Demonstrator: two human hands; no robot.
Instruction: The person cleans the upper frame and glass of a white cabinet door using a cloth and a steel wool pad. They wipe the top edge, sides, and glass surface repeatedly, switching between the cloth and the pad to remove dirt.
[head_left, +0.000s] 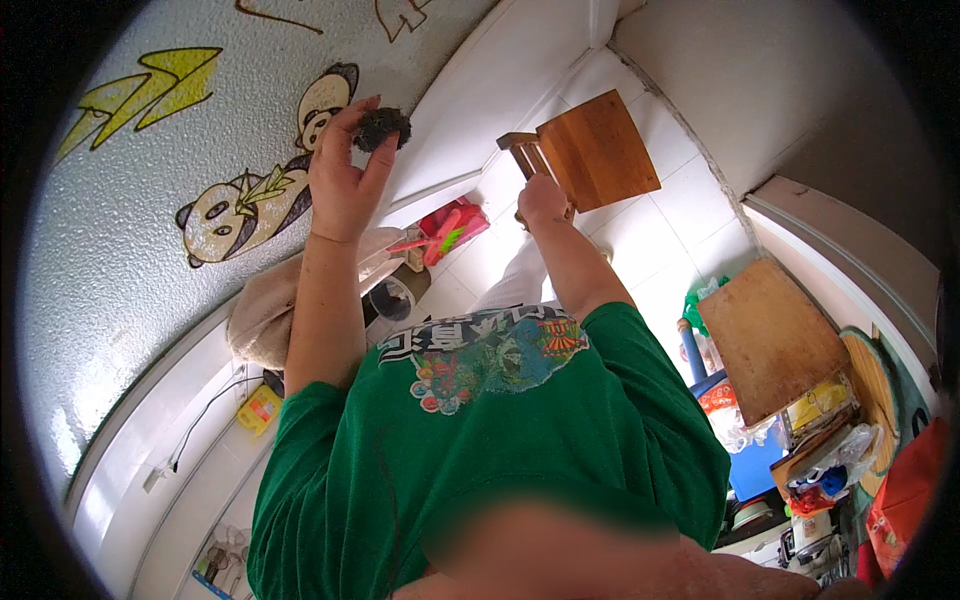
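Observation:
My left hand (346, 171) is raised at the upper left, fingers and thumb pinching a dark, frizzy scouring ball (382, 129). Behind it stands a pale textured panel (142, 195) painted with pandas and bamboo leaves; whether the ball touches the panel I cannot tell. Lower down, my right hand (541, 201) grips the slatted backrest of a wooden chair (600, 150). The chair's flat brown seat shows beyond my hand, over the tiled floor. My fingers on the backrest are partly hidden.
A red dustpan (461, 221) and a bin (394, 296) sit by the wall on the left. At right are a worn wooden board (776, 341), plastic bags (832, 465) and a blue container (757, 465). A yellow container (259, 410) and a cable (202, 420) lie at lower left.

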